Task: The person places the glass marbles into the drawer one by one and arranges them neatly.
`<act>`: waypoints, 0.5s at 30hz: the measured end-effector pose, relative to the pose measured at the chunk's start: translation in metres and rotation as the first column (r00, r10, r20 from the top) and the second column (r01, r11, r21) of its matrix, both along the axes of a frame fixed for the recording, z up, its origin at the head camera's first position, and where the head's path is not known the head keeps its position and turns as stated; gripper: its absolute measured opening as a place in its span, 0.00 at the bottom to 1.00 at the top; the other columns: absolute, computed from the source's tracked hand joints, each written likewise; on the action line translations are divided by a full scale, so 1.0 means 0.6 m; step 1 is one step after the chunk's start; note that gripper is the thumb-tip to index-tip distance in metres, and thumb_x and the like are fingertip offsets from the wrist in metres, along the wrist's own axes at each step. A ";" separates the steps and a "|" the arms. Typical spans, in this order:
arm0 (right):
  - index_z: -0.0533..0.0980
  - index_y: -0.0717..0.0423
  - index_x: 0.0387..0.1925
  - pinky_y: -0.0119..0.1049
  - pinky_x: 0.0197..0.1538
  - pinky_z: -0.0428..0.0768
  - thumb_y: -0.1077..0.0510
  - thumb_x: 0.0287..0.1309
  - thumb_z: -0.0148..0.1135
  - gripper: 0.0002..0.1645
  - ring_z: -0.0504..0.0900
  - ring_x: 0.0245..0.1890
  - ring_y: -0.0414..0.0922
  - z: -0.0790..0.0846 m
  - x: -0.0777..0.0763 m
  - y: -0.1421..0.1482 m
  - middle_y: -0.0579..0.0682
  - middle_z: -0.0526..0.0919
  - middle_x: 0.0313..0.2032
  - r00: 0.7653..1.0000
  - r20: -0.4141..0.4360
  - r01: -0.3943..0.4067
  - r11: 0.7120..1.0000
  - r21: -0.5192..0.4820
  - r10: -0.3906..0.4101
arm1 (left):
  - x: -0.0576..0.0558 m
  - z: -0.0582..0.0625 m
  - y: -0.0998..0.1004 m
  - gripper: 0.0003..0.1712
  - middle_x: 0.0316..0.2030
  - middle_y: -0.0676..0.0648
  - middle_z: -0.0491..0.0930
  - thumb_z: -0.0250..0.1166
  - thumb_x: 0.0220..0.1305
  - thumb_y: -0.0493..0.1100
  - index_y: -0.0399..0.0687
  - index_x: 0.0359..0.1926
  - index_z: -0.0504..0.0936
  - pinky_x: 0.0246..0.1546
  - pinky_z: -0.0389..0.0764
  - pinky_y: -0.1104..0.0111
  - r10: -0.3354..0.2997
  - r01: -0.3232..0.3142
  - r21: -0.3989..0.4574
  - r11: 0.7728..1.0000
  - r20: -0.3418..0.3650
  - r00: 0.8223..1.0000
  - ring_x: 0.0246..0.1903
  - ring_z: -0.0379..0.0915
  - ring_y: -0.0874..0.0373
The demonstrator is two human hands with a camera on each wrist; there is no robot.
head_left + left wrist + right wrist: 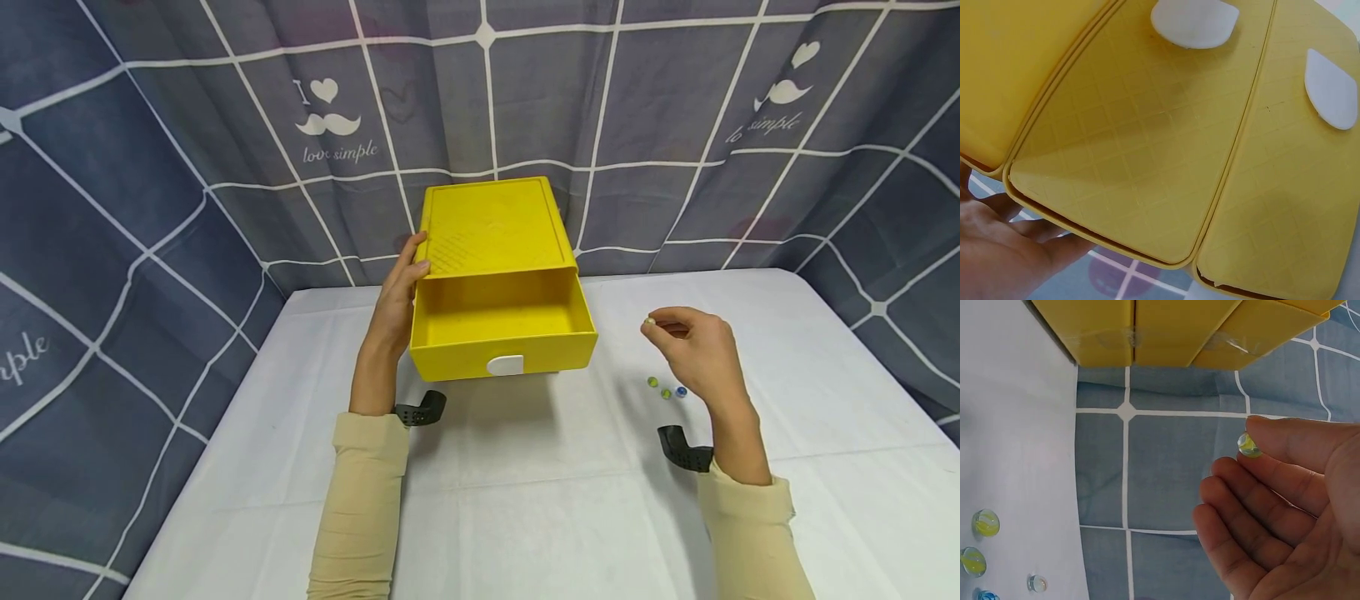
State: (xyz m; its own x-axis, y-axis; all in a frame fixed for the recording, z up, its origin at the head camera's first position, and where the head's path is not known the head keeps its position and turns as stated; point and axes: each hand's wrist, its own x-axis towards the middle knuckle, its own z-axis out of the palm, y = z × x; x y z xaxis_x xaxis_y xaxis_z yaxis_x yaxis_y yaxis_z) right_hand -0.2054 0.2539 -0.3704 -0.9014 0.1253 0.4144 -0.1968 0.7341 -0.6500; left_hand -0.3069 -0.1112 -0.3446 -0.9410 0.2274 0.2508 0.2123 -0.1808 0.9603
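A yellow drawer cabinet (495, 225) stands at the back of the table with its top drawer (502, 321) pulled out; the part of the drawer in view holds nothing. My left hand (393, 304) rests against the cabinet's left side, its fingers (1054, 244) extended along the wall in the left wrist view. To the right of the cabinet, my right hand (697, 346) is raised over the table. Its thumb and forefinger pinch a clear glass marble (1248, 445) with a yellow-green swirl. Below that hand lie green marbles (666, 393) and a blue marble (681, 391).
A small clear marble (1037, 583) also lies on the white tablecloth (510, 517). Lower drawers with white handles (1194, 22) are closed. A grey checked curtain (555, 100) hangs behind and beside the table. Black wrist mounts (684, 450) project from both wrists.
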 end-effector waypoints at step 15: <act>0.83 0.65 0.46 0.39 0.42 0.73 0.56 0.63 0.63 0.16 0.83 0.40 0.54 0.016 0.009 -0.021 0.59 0.86 0.40 0.999 -0.033 -0.023 0.999 -0.032 0.022 | 0.000 0.000 0.001 0.37 0.75 0.54 0.49 0.52 0.68 0.51 0.58 0.76 0.55 0.70 0.52 0.54 0.020 -0.020 -0.004 1.000 0.009 1.000 0.70 0.49 0.57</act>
State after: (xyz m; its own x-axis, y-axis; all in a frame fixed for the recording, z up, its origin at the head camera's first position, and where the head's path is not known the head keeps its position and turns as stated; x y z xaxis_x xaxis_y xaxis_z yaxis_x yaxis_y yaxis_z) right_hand -0.2000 0.2411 -0.3609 -0.8902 0.1190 0.4398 -0.2347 0.7077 -0.6664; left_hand -0.3068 -0.1107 -0.3445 -0.9476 0.2096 0.2409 0.2067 -0.1724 0.9631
